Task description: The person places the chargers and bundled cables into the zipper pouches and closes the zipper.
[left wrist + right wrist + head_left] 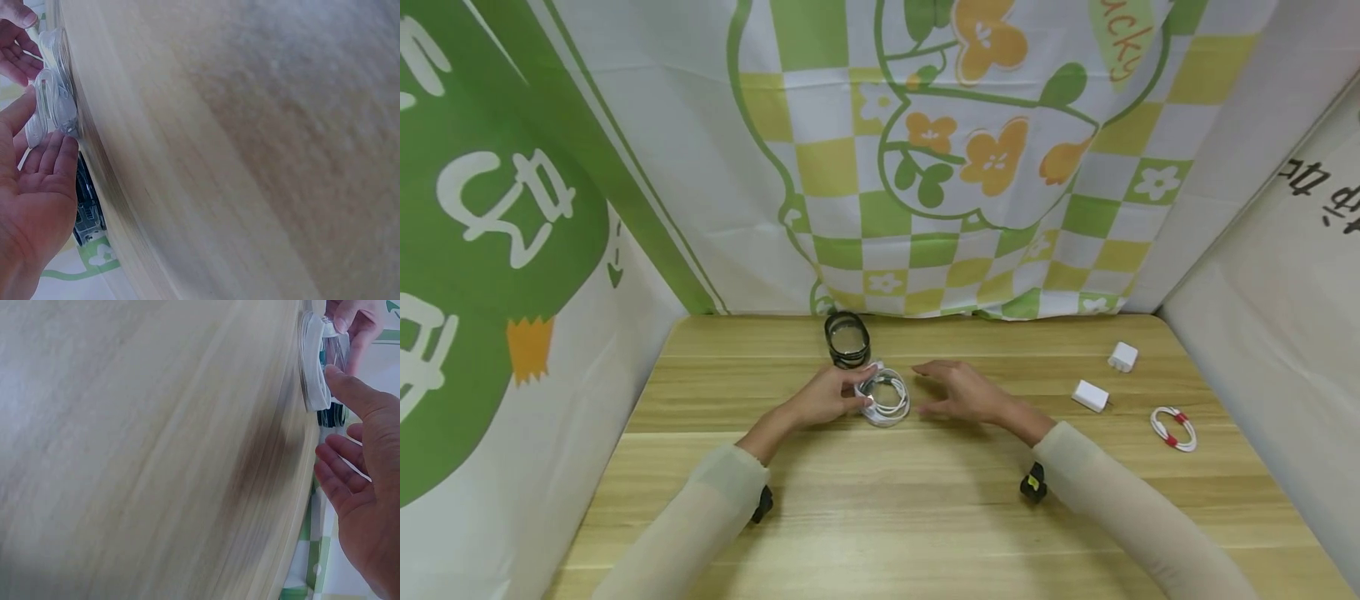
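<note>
A coiled white cable lies at the middle of the wooden table, with a clear plastic-looking part in its bundle. My left hand pinches the left side of this coil between thumb and fingers. Just right of it, my right hand hovers with fingers spread and holds nothing. A black coiled cable sits behind the left hand. In the left wrist view, the white coil shows at the fingertips of the left hand. The right wrist view has the right hand beside the coil, its palm bare.
Toward the right of the table stand two white charger plugs, one farther back and one nearer. Beside them lies a white cable with red ties. A patterned curtain hangs along the back edge.
</note>
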Demonstrator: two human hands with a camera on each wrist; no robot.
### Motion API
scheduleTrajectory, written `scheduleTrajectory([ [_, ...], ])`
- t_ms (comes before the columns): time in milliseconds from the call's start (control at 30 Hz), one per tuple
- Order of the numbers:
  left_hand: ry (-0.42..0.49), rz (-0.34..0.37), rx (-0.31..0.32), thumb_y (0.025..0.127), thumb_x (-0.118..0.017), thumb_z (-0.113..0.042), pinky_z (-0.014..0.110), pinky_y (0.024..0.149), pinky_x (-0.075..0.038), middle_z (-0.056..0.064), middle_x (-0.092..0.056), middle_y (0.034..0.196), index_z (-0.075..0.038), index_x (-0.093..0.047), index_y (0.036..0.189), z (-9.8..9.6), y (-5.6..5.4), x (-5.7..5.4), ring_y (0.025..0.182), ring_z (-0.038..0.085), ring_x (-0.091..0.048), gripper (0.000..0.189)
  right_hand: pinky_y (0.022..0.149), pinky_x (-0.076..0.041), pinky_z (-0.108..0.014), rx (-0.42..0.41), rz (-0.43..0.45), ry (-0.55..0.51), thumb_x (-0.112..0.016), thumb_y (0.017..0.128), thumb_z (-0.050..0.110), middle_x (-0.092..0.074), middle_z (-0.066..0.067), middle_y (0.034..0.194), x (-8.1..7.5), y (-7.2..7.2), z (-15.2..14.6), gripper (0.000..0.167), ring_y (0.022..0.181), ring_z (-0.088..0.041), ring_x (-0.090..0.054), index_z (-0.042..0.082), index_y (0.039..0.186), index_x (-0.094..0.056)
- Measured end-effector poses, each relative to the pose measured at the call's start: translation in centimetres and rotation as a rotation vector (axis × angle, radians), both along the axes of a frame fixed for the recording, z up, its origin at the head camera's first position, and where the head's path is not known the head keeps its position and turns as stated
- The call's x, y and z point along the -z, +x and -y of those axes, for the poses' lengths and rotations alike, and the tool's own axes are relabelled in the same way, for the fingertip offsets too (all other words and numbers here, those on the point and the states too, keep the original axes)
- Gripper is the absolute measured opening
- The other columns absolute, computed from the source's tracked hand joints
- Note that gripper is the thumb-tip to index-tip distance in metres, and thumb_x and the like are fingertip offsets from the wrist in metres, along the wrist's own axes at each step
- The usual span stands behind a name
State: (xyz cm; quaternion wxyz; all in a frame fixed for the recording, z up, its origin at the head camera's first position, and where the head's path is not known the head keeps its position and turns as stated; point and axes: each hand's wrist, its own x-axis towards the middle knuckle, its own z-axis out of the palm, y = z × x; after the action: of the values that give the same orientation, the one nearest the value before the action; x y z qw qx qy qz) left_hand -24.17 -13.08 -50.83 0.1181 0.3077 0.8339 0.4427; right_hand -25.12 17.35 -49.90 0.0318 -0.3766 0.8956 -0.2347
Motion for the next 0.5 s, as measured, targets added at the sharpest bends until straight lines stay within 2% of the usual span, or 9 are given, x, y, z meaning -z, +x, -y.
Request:
scheduleTrajectory([
  [300,0.003,0.016,0.001,0.098,-0.076,-0.006,0.035,0.101,-0.056,0.02,-0.043,0.161,0.004,-0.052,0.15,0.0,-0.1,0.2,0.139,0.035,-0.056,0.058,0.108,-0.054,-0.047,0.005,-0.024,-0.013,-0.09,0.087,0.033,-0.066,-0.021,0.141,-0.3,-0.2,-1.6,0.076,0.124,-0.037,-0.068,-0.003,0.146,-0.059],
  [500,0.012,0.019,-0.008,0.098,-0.076,-0.007,0.041,0.107,-0.053,0.018,-0.043,0.161,0.003,-0.052,0.151,0.1,0.0,0.2,0.142,0.035,-0.053,0.059,0.104,-0.056,-0.049,-0.001,-0.054,-0.022,-0.09,0.086,0.031,-0.068,-0.022,0.138,-0.7,-0.2,-2.3,0.075,0.12,-0.038,-0.07,-0.004,0.145,-0.06],
])
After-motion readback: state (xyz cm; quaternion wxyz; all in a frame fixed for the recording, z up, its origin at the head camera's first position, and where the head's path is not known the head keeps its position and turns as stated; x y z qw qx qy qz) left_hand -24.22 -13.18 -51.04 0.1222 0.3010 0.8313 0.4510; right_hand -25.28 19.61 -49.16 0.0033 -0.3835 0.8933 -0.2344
